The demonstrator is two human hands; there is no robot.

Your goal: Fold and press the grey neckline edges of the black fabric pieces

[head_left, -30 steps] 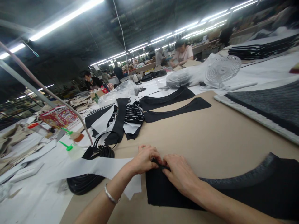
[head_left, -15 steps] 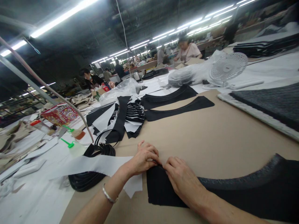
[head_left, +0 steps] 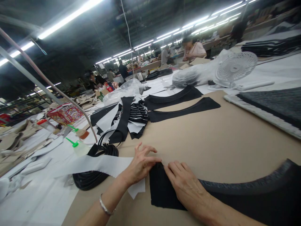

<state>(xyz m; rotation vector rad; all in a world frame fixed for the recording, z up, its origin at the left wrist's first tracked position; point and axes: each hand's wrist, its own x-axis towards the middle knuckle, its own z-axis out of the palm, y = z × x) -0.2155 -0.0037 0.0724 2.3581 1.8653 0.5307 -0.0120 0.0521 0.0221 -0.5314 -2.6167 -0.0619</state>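
Note:
A curved stack of black fabric pieces [head_left: 246, 194] lies on the brown paper-covered table [head_left: 211, 138] in front of me. My right hand [head_left: 185, 185] rests flat on the stack's left end, fingers stretched along its top edge. My left hand [head_left: 141, 163] touches the stack's upper left corner with thumb and forefinger, the other fingers lifted and spread. A silver bracelet sits on my left wrist. A white paper strip [head_left: 98, 164] lies under my left hand, over a coil of black cord [head_left: 96, 169].
More black curved pieces [head_left: 185, 108] and striped and white cut pieces [head_left: 131, 117] lie farther back. Glue bottles with green caps [head_left: 77, 146] stand at the left. A white desk fan [head_left: 235, 67], plastic bags, a grey mat [head_left: 275, 106] and other workers are beyond.
My left hand has loosened from a pinch at the fabric corner and spread its fingers. My right hand has flattened onto the stack. The camera has shifted slightly.

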